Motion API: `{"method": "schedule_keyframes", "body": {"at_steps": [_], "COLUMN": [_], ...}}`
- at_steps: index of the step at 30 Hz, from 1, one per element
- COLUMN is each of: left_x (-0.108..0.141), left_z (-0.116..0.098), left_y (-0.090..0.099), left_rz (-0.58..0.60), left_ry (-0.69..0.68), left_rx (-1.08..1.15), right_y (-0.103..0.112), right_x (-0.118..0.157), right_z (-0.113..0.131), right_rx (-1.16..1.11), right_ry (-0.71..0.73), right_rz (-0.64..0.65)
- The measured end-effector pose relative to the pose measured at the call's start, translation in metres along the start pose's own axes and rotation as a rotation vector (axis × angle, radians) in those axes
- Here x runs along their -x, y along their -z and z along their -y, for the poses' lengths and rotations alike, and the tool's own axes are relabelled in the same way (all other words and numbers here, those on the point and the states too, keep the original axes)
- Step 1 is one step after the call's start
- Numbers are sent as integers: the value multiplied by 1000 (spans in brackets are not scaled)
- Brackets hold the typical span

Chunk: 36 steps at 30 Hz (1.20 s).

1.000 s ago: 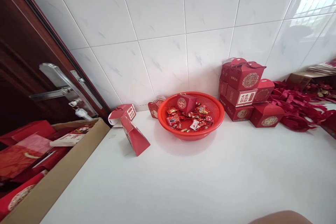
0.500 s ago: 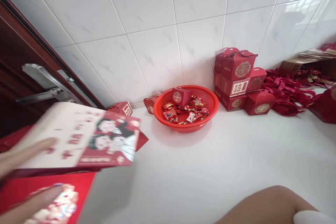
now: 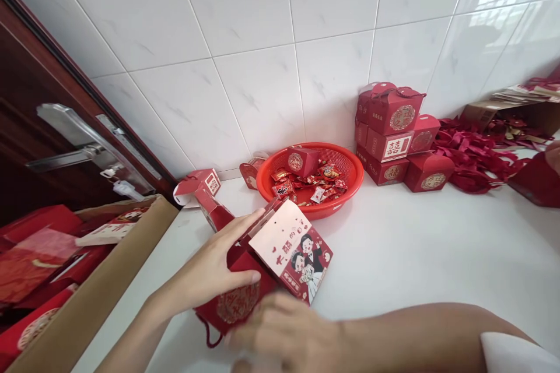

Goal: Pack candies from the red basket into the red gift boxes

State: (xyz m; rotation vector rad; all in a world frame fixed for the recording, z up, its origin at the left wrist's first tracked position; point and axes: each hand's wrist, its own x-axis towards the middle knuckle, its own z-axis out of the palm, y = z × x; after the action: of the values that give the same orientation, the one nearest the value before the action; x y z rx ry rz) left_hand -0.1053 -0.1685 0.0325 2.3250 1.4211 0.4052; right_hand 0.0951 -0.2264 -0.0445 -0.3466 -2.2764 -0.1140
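Head view: two carton bags above the white desk (image 3: 420,256), one at each side of the left hand's fingertips.

Item: red bag with gold medallion (image 3: 238,302), tilted; red cord (image 3: 213,339) hanging at its lower left corner.
Item: cartoon-couple bag (image 3: 301,253), tilted, against the red bag's right edge, in front of the red basket (image 3: 321,208).
Left hand (image 3: 207,268): closed about the red bag, thumb flat on its face, fingers over the upper edge.
Right hand (image 3: 293,332): blurred, at the red bag's lower right; cannot tell whether it grips.

Handling, as judged: light thumb pressure should spare the card from creasing; the right hand does best taking an edge rather than a panel's middle; the cord wants to hang free of the fingers; parting the two bags slowly should avoid bent flaps or a knock against the basket.
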Motion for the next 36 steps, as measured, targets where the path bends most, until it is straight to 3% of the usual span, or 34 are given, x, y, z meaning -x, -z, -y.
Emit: {"method": "schedule_keyframes", "body": {"at_steps": [1, 4, 7, 12, 15, 21, 27, 32, 36], "left_x": [3, 12, 19, 28, 34, 44, 47, 44, 43], "left_z": [2, 9, 15, 16, 15, 16, 10, 9, 9], "left_y": [0, -1, -1, 2, 2, 6, 9, 5, 4], "left_rz": [-14, -30, -14, 44, 60, 73, 181, 192, 178], "left_ry": [-4, 36, 106, 173, 218, 224, 239, 279, 260], "left_rx": [10, 5, 1, 5, 5, -43, -114, -145, -135], "right_y": [5, 21, 44, 89, 100, 68, 38, 33, 40], "right_x": [-5, -19, -27, -29, -27, -40, -62, -85, -84], "right_z": [-10, -38, -60, -83, -90, -91, -101, -108, -83], "right_rx": [-4, 79, 121, -96, -190, -40, -39, -4, 154], "right_ry": [-1, -268, -408, -254, -257, -258, -42, -24, -144], "right_rz": [-20, -53, 88, 453, 547, 464, 639, 813, 785]}}
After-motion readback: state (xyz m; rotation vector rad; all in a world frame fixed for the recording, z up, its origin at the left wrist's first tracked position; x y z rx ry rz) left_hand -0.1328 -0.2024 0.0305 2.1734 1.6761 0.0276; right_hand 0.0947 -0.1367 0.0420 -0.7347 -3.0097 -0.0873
